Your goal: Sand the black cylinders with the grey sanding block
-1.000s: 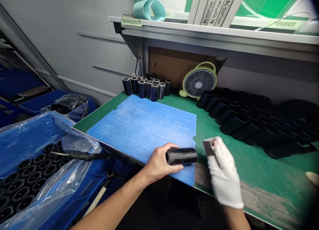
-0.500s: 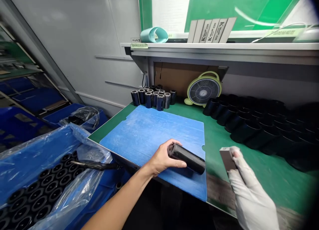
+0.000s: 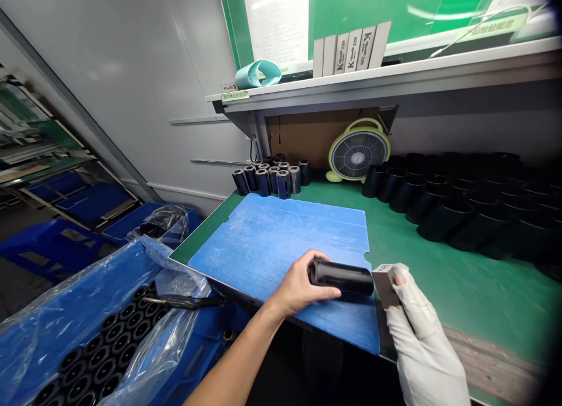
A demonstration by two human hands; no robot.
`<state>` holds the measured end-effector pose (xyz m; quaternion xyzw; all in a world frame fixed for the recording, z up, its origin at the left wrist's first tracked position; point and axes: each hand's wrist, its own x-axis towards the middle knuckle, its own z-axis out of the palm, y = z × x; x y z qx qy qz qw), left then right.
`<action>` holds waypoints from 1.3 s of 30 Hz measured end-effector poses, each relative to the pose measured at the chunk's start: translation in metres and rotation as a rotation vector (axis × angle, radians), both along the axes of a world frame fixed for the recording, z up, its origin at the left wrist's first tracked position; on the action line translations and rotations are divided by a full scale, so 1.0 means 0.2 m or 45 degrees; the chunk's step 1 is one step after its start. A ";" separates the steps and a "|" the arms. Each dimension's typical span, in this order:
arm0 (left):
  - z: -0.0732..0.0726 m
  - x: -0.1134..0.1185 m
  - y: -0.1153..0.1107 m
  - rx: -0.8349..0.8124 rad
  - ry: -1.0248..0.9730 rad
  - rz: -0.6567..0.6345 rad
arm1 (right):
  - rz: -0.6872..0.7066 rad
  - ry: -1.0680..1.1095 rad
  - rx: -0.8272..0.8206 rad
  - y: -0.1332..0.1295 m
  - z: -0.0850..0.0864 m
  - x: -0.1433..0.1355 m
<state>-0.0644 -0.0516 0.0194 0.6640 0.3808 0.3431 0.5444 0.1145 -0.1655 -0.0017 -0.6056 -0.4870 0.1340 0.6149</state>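
Note:
My bare left hand (image 3: 302,283) is closed round one end of a glossy black cylinder (image 3: 345,277). The cylinder lies sideways above the blue mat (image 3: 259,236), near its right front part. In a white glove, my right hand (image 3: 417,324) grips a grey-brown sanding block (image 3: 385,287) between thumb and fingers. The block is right at the cylinder's far end; whether the two touch I cannot tell.
Several dark cylinders (image 3: 273,180) stand behind the mat, and larger black ones (image 3: 443,218) crowd the right. A fan (image 3: 357,154) is at the back. Boxes marked 220 (image 3: 351,51) line the shelf. A plastic-lined blue crate (image 3: 48,318) with black tubes sits left.
My right hand has brought the sanding block left, up to the end of the cylinder. In my left hand the cylinder has turned closer to level. The camera view has shifted and tilted.

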 end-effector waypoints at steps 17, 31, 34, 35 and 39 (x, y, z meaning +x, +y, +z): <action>-0.05 0.12 -0.15 0.294 0.152 0.036 | -0.025 -1.197 -0.002 0.11 0.01 0.00; -0.07 0.13 -0.13 0.316 0.144 0.056 | -0.019 -1.180 0.049 0.06 0.03 -0.14; -0.07 0.13 -0.13 0.333 0.140 0.054 | 0.031 -1.249 0.060 0.05 0.01 -0.14; -0.08 0.13 -0.13 0.345 0.134 0.044 | 0.047 -1.296 0.065 0.05 0.01 -0.14; -0.08 0.13 -0.13 0.364 0.185 0.069 | 0.004 -1.285 0.040 0.04 0.01 -0.14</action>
